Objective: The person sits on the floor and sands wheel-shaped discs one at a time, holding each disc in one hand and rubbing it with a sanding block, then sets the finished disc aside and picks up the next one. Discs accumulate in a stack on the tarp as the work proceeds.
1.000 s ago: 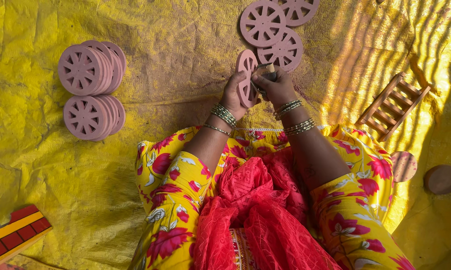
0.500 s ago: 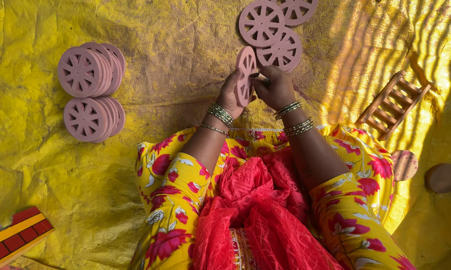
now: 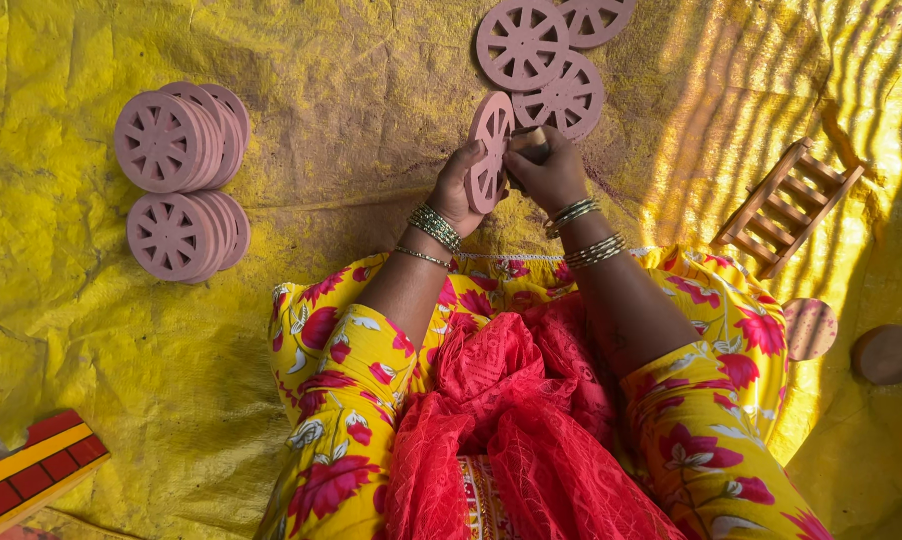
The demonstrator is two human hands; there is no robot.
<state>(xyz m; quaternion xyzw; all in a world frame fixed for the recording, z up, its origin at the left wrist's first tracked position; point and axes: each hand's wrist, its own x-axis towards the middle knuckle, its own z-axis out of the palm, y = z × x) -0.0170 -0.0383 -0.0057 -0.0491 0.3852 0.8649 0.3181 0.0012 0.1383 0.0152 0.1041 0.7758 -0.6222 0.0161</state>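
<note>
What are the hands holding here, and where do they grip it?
The left hand holds a pink spoked wheel upright by its lower rim. The right hand presses a small tan block against its face.

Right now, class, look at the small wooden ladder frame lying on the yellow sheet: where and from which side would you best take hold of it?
Probably by its two long side rails, from above, near the middle. The wooden ladder frame lies flat and slanted on the yellow sheet, apart from other things; its rungs leave gaps, but the parallel rails give a firm grip.
</note>
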